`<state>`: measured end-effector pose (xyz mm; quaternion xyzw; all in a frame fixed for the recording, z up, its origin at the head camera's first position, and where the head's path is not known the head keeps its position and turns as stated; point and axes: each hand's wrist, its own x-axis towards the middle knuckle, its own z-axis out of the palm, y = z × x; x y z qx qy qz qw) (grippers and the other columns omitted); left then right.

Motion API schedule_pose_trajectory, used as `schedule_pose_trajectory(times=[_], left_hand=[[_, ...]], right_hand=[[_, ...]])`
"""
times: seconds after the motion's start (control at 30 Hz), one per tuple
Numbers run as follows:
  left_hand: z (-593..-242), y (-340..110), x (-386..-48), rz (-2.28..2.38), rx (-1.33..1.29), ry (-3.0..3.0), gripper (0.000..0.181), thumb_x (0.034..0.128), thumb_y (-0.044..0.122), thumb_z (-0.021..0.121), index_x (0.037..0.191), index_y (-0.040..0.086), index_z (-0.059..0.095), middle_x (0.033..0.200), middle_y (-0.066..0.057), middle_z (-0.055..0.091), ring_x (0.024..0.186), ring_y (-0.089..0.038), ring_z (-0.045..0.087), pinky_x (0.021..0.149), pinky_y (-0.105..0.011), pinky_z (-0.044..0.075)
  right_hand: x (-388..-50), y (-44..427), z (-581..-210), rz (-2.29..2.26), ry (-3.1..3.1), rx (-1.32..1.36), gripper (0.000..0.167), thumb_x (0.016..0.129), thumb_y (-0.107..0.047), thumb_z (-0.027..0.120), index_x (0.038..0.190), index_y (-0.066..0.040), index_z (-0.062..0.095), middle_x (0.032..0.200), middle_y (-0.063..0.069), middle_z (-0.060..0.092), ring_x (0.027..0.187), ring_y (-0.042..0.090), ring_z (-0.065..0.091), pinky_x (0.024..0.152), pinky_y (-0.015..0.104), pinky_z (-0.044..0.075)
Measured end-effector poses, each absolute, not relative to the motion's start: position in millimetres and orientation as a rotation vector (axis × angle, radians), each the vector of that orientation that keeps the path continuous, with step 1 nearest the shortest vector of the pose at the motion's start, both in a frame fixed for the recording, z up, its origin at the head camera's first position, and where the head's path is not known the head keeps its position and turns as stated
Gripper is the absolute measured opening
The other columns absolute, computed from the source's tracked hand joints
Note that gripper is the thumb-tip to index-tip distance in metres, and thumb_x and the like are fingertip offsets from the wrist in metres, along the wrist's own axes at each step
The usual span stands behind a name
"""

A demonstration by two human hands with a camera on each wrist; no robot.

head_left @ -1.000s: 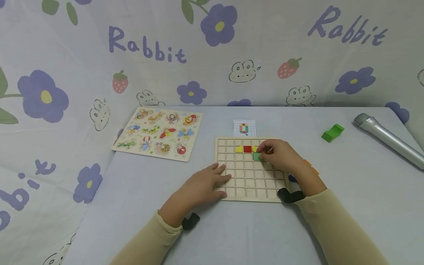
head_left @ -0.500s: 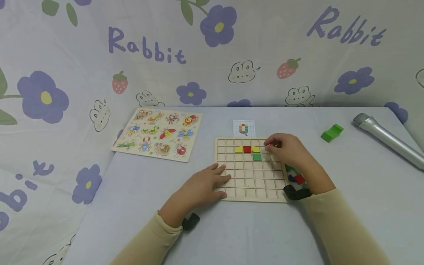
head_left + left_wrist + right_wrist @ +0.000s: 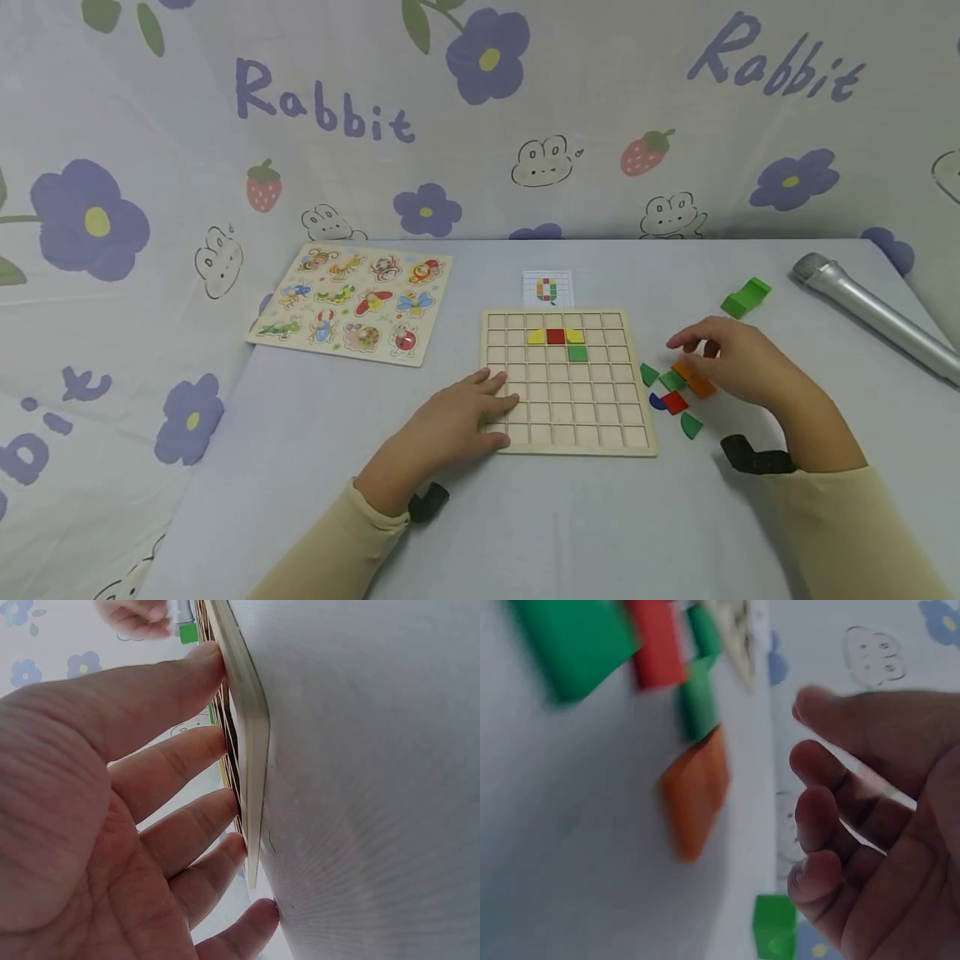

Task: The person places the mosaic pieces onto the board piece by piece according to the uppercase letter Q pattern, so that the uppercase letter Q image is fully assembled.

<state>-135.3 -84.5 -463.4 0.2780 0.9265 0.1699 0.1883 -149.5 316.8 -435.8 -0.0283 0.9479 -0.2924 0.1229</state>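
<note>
Surface (image 3: 570, 525): open before the grid board (image 3: 558, 412), between the forearms (image 3: 322, 542); open strip between grid board and picture board (image 3: 438, 287). Obstacles: left hand (image 3: 450, 417), across the grid board's left edge; loose coloured pieces (image 3: 675, 403), just beside its right edge, right hand (image 3: 738, 362) above them; green block (image 3: 746, 298) and microphone (image 3: 883, 313), farther back.

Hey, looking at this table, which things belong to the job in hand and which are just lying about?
Likely part of the job:
- wooden grid board
- coloured pieces on it
- loose pieces to its right
- pattern card

Apparently just lying about:
- animal puzzle
- green wavy block
- microphone
</note>
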Motion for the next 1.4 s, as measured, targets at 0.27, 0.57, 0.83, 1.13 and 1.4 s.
schedule_pose_trajectory(times=[0.27,0.57,0.83,1.13,1.4], left_hand=[[-465,-84,-136,0.471,0.784,2.611,0.062,0.0996,0.035,0.081,0.157,0.025,0.061,0.176,0.001,0.040,0.169,-0.025,0.026,0.134,-0.052,0.032],[-465,-85,-136,0.472,0.785,2.605,0.062,0.0998,0.035,0.081,0.158,0.026,0.061,0.176,0.002,0.039,0.169,-0.024,0.025,0.134,-0.052,0.031],[-465,-86,-136,0.474,0.790,2.601,0.062,0.1002,0.035,0.080,0.158,0.025,0.061,0.176,0.001,0.038,0.169,-0.025,0.025,0.134,-0.052,0.031],[-461,-87,-134,0.491,0.761,2.603,0.061,0.0995,0.033,0.082,0.157,0.024,0.062,0.176,0.001,0.040,0.168,-0.026,0.027,0.134,-0.051,0.032],[-463,-85,-137,0.489,0.774,2.606,0.061,0.0999,0.034,0.081,0.157,0.026,0.062,0.175,0.002,0.040,0.168,-0.024,0.027,0.133,-0.051,0.033]], right_hand=[[-140,328,-468,-0.825,2.777,-0.245,0.031,0.098,-0.012,0.081,0.129,-0.007,0.079,0.108,0.006,0.064,0.092,0.022,0.051,0.067,0.026,0.045],[-142,325,-470,-0.843,2.771,-0.192,0.023,0.097,-0.012,0.081,0.118,-0.007,0.076,0.104,0.008,0.062,0.094,0.025,0.054,0.069,0.028,0.051],[-136,312,-449,-0.927,2.727,-0.082,0.014,0.104,-0.017,0.072,0.117,-0.010,0.070,0.099,0.009,0.067,0.088,0.025,0.061,0.068,0.031,0.055],[-153,249,-445,-1.089,2.830,-0.094,0.016,0.108,-0.019,0.070,0.122,-0.012,0.073,0.109,0.011,0.071,0.098,0.028,0.062,0.073,0.032,0.056],[-170,214,-462,-1.107,2.745,-0.176,0.009,0.106,-0.016,0.070,0.112,-0.012,0.075,0.107,0.008,0.073,0.095,0.025,0.061,0.081,0.035,0.052]])
